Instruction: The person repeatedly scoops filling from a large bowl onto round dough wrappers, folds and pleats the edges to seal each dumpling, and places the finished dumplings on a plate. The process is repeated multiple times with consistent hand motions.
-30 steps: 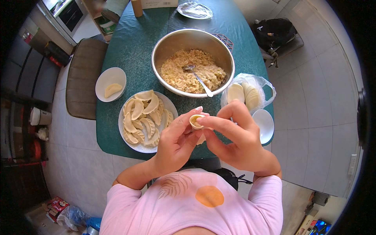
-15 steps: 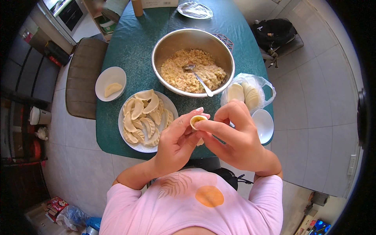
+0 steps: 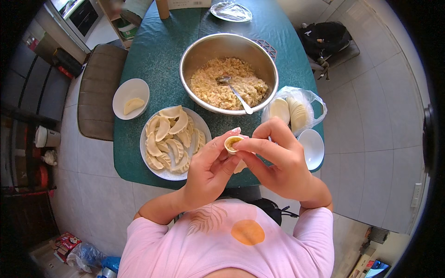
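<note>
Near the counter's [image 3: 153,60] six o'clock edge, left hand [image 3: 204,170] and right hand [image 3: 280,160] together pinch one partly folded dumpling [image 3: 228,147], its filling [image 3: 233,142] exposed. From it, folded dumplings [image 3: 163,129] lie on a plate [image 3: 200,122] at nine o'clock; a steel bowl [image 3: 255,53] of mixture [image 3: 213,85] stands at twelve, bagged wrappers [image 3: 297,114] at two.

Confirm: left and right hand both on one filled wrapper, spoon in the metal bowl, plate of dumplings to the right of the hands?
One error: the plate of dumplings is to the left of the hands, per the head view. Left hand and right hand are both on one filled wrapper, and the spoon is in the metal bowl.
</note>
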`<state>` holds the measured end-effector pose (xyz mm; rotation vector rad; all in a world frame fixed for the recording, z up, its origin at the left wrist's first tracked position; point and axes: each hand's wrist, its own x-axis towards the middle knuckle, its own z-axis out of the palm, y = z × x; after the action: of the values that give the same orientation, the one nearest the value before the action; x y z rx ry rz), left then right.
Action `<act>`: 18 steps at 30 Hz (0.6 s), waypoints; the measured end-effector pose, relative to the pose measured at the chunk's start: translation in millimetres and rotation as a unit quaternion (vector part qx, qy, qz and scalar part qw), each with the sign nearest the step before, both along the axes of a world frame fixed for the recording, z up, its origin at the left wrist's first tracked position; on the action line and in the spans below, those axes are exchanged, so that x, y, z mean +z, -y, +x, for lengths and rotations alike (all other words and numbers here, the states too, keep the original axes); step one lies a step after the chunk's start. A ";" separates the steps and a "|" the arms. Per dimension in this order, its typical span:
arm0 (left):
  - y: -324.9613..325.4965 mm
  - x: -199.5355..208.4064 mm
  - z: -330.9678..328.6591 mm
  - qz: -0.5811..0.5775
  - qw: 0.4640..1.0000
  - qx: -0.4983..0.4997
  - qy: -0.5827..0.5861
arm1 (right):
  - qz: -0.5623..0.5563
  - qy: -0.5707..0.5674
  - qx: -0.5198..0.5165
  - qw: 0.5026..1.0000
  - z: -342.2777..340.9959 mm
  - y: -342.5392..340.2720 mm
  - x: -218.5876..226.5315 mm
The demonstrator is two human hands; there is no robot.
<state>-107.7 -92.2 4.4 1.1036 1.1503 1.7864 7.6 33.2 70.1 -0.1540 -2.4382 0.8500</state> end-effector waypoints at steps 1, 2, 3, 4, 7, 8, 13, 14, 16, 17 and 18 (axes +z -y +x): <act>0.5 -0.7 0.7 -0.003 1.000 -0.003 0.022 | -0.018 -0.004 0.002 1.000 0.0 0.2 -0.3; 1.1 -1.7 1.7 -0.005 0.999 -0.007 0.044 | -0.035 -0.007 0.003 0.999 -0.1 0.4 -0.5; 1.5 -2.7 2.1 -0.008 0.998 -0.010 0.066 | -0.047 -0.010 -0.004 0.999 -0.4 0.9 -0.2; 1.0 -3.0 2.1 -0.011 0.997 -0.016 0.069 | -0.060 -0.013 -0.012 0.998 -0.3 0.8 0.8; 0.3 -3.3 1.6 -0.018 0.996 -0.031 0.079 | -0.068 0.002 -0.028 0.997 0.3 -0.7 3.3; 0.8 -3.3 1.6 -0.017 0.996 -0.034 0.083 | -0.065 0.011 -0.031 0.997 0.3 -1.1 3.5; 0.8 -6.3 2.1 -0.011 0.997 -0.024 0.071 | -0.092 0.012 -0.034 0.995 0.1 -1.0 3.5; 0.8 -7.4 2.4 -0.009 0.997 -0.021 0.068 | -0.093 0.017 -0.028 0.995 0.1 -0.8 3.6; 0.5 -7.7 2.5 -0.004 0.998 -0.016 0.059 | -0.083 0.015 -0.029 0.996 0.5 -1.1 1.7; 0.2 -6.6 2.3 -0.001 0.999 -0.015 0.053 | -0.078 0.014 -0.030 0.996 0.8 -1.4 1.1; 0.0 -5.7 2.1 0.003 0.999 -0.013 0.046 | -0.085 0.018 -0.029 0.996 1.3 -1.7 1.2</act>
<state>-105.6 -92.2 -1.3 1.0242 1.0714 1.8015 8.9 34.9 71.3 -0.3044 -2.3805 1.0354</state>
